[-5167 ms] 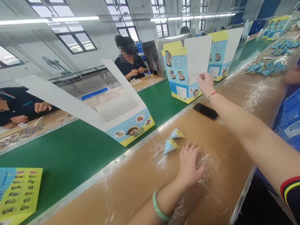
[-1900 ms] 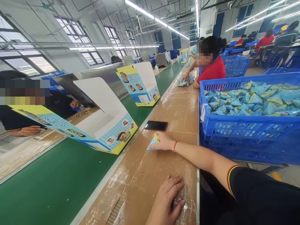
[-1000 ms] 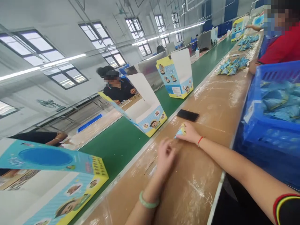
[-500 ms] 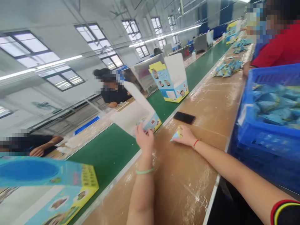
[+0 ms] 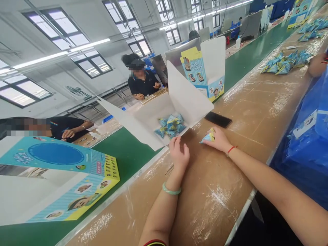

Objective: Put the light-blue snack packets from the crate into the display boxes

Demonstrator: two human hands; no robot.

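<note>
Head view. Left hand point(image 5: 179, 153): set at the near edge of the middle carton point(image 5: 153, 116), fingers against the rim, thumb apart; whether the edge is pinched by this grip cannot be told. Right hand point(image 5: 219, 139): grip closed around a pyramid packet point(image 5: 207, 137), blue and yellow, held low over the bench point(image 5: 202, 198), beside the carton.

Middle carton: white inside, open, tipped toward the wearer; a small cluster of packets point(image 5: 171, 126) contained within. Black phone point(image 5: 218, 119): laid flat on the bench, beyond the right hand. Far carton point(image 5: 216, 89): upright, open, stood behind the middle one on the green strip point(image 5: 133, 150). Left carton point(image 5: 89, 194): printed in blue and yellow, partly cut off by the frame.

Heap of packets point(image 5: 285, 63): placed farther along the bench. Blue crate point(image 5: 307, 136): positioned along the right side. Two co-workers in dark shirts point(image 5: 145, 83): seated across the strip, their hands at small parts. Another person's hand point(image 5: 316, 65): seen at the right edge, near the heap.
</note>
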